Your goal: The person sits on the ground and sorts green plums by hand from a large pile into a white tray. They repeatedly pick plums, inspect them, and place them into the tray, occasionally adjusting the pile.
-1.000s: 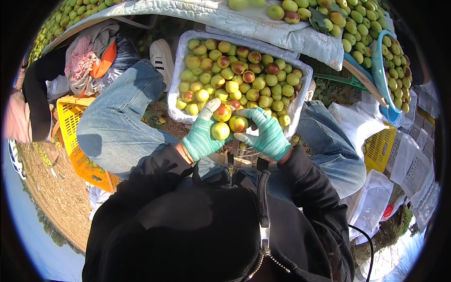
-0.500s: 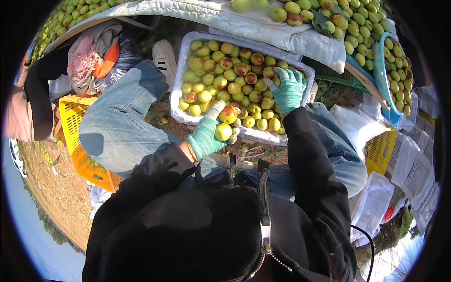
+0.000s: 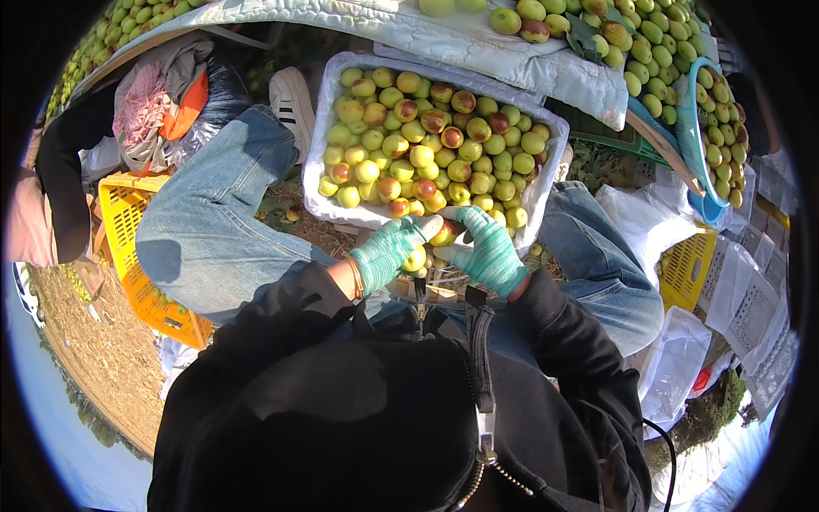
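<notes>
Both hands, in green knitted gloves, meet over the near edge of a white-lined crate [image 3: 317,175] full of green and red-brown jujubes [image 3: 421,156]. My left hand [image 3: 388,252] is closed around a green jujube [image 3: 415,258] at its palm. Beside its thumb sits a reddish jujube [image 3: 445,233]. My right hand [image 3: 490,254] comes in from the other side, its fingers and thumb curled about that reddish jujube. The fingertips of both hands partly overlap the fruit, so whether more lies between them is hidden.
A quilted pale cloth [image 3: 384,26] with heaped jujubes lies beyond the crate. A blue basket [image 3: 693,128] of fruit stands at far right. Yellow crates [image 3: 128,222] [image 3: 687,269] are on both sides. A person's dark sleeve [image 3: 68,162] shows at left.
My right hand has drawn back from the fruit at the crate's right side to meet my left hand. The left hand has shifted slightly, still holding jujubes.
</notes>
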Available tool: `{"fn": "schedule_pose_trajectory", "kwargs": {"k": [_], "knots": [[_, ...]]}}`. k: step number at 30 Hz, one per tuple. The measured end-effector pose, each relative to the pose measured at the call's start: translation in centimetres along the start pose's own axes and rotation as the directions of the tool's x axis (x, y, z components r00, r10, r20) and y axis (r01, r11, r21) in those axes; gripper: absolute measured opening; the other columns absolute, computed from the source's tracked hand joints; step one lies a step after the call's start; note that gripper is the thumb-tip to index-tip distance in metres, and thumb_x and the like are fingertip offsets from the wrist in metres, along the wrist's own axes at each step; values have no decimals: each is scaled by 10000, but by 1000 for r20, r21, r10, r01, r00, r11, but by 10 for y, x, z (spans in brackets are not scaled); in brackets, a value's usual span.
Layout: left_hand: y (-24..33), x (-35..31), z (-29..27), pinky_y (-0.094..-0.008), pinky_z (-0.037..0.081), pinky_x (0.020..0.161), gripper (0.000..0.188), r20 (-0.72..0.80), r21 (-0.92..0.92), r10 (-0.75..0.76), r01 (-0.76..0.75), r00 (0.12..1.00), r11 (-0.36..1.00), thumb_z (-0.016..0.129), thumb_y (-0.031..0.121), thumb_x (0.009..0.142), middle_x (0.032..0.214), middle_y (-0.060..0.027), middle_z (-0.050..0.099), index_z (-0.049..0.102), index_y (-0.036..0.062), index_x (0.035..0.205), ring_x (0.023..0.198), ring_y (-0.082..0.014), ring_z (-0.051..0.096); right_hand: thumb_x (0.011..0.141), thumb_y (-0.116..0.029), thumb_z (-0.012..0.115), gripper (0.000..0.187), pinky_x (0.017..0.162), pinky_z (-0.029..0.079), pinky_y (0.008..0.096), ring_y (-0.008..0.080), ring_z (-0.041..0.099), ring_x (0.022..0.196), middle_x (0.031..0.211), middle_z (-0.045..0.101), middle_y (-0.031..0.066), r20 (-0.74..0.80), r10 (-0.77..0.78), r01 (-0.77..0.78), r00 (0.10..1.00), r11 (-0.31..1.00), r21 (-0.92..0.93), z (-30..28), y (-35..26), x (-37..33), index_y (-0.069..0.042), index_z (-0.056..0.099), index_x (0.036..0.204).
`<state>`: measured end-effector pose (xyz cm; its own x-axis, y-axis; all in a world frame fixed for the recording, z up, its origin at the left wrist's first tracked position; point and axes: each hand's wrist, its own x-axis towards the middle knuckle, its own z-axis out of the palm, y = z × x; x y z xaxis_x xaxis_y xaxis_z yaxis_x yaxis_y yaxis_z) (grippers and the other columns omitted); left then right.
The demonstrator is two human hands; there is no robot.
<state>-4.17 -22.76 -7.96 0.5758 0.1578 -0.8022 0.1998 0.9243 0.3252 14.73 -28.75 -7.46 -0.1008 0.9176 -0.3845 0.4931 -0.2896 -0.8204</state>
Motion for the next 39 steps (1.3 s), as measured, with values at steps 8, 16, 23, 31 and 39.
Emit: {"fn": "schedule_pose_trajectory", "kwargs": {"k": [8,16,23,31,39], "knots": [[-14,18,-19,-292,549,602,363,-180,-357,121,-180,976,917,496,363,979,863,-82,647,608,18,960,694,-172,621,637,-201,819,518,801,449,411,314,563,905,978,593,113,-376,-241,49,895,890,-453,12,57,70,-60,569,1068],[-9,20,-10,-384,553,797,480,-277,-573,113,-259,954,777,418,408,998,1123,-148,616,535,-25,1168,961,-246,618,793,-309,724,498,846,458,429,345,565,977,1119,573,163,-320,-410,257,854,868,-425,13,27,51,-58,547,1185],[-11,15,-9,-360,519,870,432,-249,-435,2,-113,969,893,443,374,993,1161,-114,601,509,26,1240,1012,-210,601,727,-156,790,552,846,479,361,287,562,967,1086,538,132,-5,-39,39,999,999,-8,22,18,10,-88,554,1222],[-9,21,-29,-384,521,883,405,-421,-489,93,-312,902,815,430,337,999,1154,-110,613,553,1,1189,1008,-255,606,776,-53,725,406,793,503,280,131,583,870,987,582,52,-122,295,-225,948,888,401,22,59,33,-80,527,1129],[-12,23,-30,-377,523,869,413,-423,-451,117,-320,899,833,431,354,999,1153,-103,620,556,14,1199,999,-244,613,757,4,696,427,805,488,288,135,567,895,987,578,39,-189,106,-45,976,952,302,18,69,32,-71,513,1136]]}}
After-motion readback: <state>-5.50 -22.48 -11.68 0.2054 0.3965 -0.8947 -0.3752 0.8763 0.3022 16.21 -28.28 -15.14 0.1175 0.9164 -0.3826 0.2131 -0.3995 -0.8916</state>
